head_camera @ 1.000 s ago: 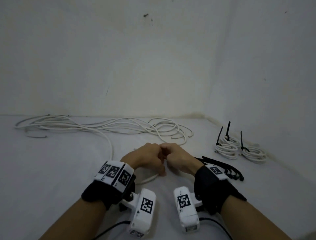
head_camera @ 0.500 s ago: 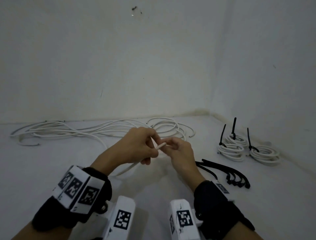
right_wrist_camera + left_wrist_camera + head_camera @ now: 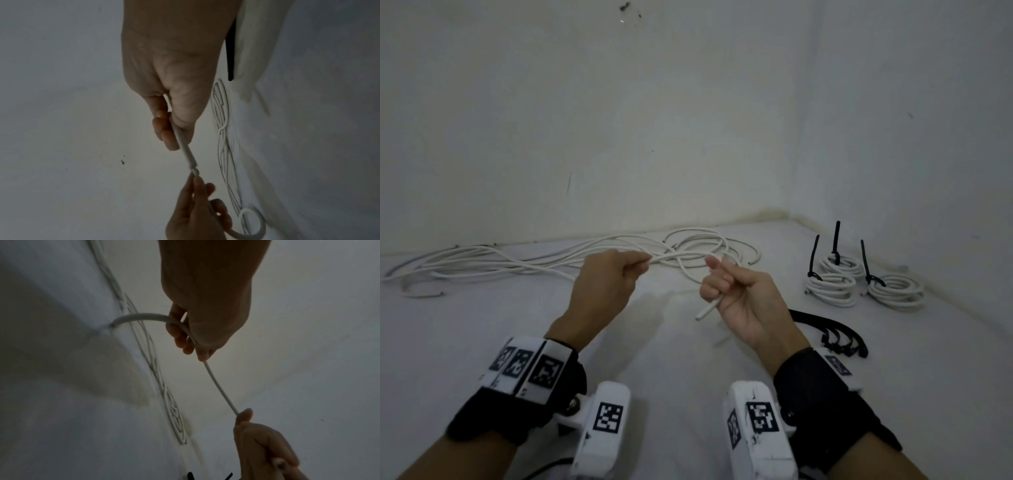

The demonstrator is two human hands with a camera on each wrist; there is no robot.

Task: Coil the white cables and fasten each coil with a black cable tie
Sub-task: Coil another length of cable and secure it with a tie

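A long white cable runs taut between my two raised hands. My left hand pinches it between thumb and fingers; from there it trails back to the loose tangle of white cables by the far wall. My right hand grips the cable near its free end, which pokes out below the fist. The left wrist view shows the left hand gripping the cable. In the right wrist view, the right hand holds the cable.
Three finished coils with black ties upright lie at the right wall. Several loose black cable ties lie beside my right wrist. White walls meet in a corner behind the tangle.
My hands were together low on the white surface holding the cable; they rose and drew apart, stretching a length of cable between them.
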